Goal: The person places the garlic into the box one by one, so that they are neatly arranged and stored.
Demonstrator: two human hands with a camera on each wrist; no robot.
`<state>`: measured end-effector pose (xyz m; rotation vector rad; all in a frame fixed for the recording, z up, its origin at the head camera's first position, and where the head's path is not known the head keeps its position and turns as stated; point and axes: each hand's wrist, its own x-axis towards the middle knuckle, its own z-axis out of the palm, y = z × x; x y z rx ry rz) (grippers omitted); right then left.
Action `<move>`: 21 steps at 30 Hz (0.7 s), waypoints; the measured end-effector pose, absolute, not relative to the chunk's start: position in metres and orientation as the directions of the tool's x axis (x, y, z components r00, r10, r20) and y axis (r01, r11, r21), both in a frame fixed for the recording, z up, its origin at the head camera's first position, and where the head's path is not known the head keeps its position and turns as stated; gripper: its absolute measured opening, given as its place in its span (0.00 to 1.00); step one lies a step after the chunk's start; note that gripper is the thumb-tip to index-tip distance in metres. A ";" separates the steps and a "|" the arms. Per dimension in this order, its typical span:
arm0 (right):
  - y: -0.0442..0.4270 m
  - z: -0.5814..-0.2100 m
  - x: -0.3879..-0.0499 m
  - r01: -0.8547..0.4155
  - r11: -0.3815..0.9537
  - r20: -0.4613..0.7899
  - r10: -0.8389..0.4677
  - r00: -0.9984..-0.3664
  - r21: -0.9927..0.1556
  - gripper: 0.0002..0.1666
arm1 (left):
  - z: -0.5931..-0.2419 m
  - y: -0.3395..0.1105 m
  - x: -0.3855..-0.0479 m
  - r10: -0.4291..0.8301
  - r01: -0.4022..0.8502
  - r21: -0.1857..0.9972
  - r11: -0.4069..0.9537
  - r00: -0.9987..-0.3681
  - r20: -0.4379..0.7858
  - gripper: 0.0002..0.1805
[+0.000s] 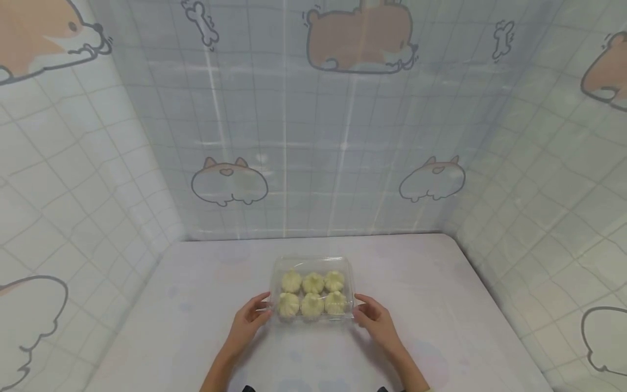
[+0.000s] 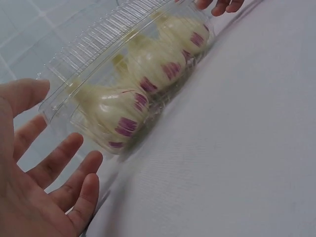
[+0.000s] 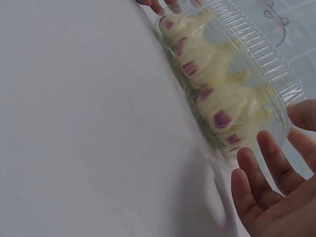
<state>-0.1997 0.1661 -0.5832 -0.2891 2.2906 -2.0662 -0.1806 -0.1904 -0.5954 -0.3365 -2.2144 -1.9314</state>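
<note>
A clear plastic clamshell box (image 1: 313, 265) stands near the middle of the table, holding several pale garlic bulbs (image 1: 313, 306) in two rows. Purple streaks mark the bulbs (image 2: 111, 111) in the wrist views. My left hand (image 1: 249, 320) is at the box's left end, thumb and index finger at the corner of its ridged rim (image 2: 101, 37). At the opposite end, my right hand (image 1: 378, 322) has its thumb and index finger on the rim's corner. The other fingers of both hands (image 3: 279, 190) are spread loosely beside the box.
The pale table (image 1: 416, 272) extends around the box on all sides. Tiled-pattern sheeting (image 1: 338, 130) with cartoon dogs and bones rises behind the table and along the left and right sides.
</note>
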 end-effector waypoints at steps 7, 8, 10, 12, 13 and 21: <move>0.162 -0.580 -0.197 -0.069 0.103 0.052 -0.159 -0.986 -0.992 0.26 | -0.596 -0.185 -0.176 -0.011 0.282 0.952 0.121 -0.958 0.286 0.24; 0.162 -0.579 -0.197 -0.057 0.103 0.041 -0.155 -0.987 -0.993 0.26 | -0.597 -0.184 -0.176 -0.023 0.278 0.952 0.127 -0.959 0.282 0.23; 0.160 -0.578 -0.196 -0.037 0.101 0.022 -0.149 -0.989 -0.994 0.26 | -0.597 -0.181 -0.175 -0.054 0.260 0.956 0.138 -0.962 0.269 0.22; 0.157 -0.578 -0.195 -0.023 0.088 0.010 -0.146 -0.989 -0.996 0.27 | -0.596 -0.179 -0.174 -0.090 0.226 0.962 0.149 -0.966 0.241 0.21; 0.156 -0.578 -0.195 -0.015 0.082 0.003 -0.142 -0.990 -0.997 0.27 | -0.595 -0.177 -0.173 -0.106 0.212 0.965 0.153 -0.968 0.229 0.21; 0.140 -0.576 -0.189 0.001 0.048 -0.005 -0.076 -0.997 -0.999 0.29 | -0.593 -0.167 -0.168 -0.197 0.146 0.982 0.118 -0.966 0.168 0.20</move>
